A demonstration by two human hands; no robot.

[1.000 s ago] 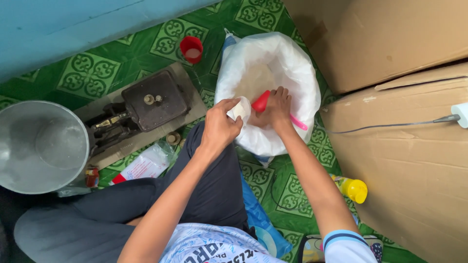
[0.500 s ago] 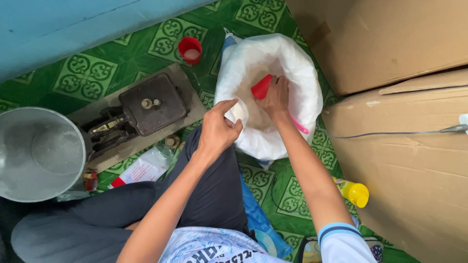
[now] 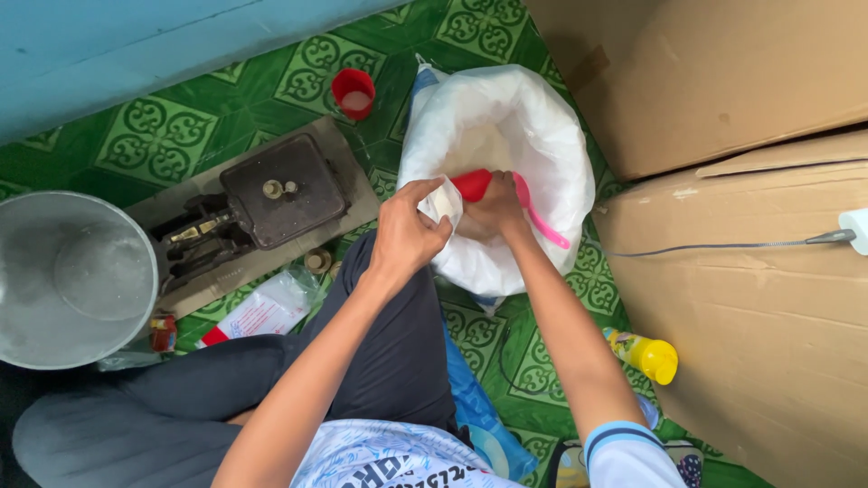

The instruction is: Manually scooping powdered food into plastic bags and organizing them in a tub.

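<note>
Tight quarters down here. Both hands, left hand [image 3: 404, 237] and right hand [image 3: 495, 206], crowd the mouth of the white sack [image 3: 551, 136], so the only open way in is from above, over the far rim. On the right, the cardboard boxes [image 3: 759, 271] stand just beside the sack and wall that side off; a grey cable [image 3: 723, 246] runs across one box. On the left, the dark weighing scale [image 3: 262, 203] sits close, with only a narrow strip of green floor [image 3: 163, 136] between it and the blue wall [image 3: 108, 54]. A red cup [image 3: 353, 92] stands in the gap beyond the scale. The metal bowl [image 3: 72, 280] fills the far left. A yellow-capped bottle [image 3: 644, 354] lies in the strip by the right forearm.
</note>
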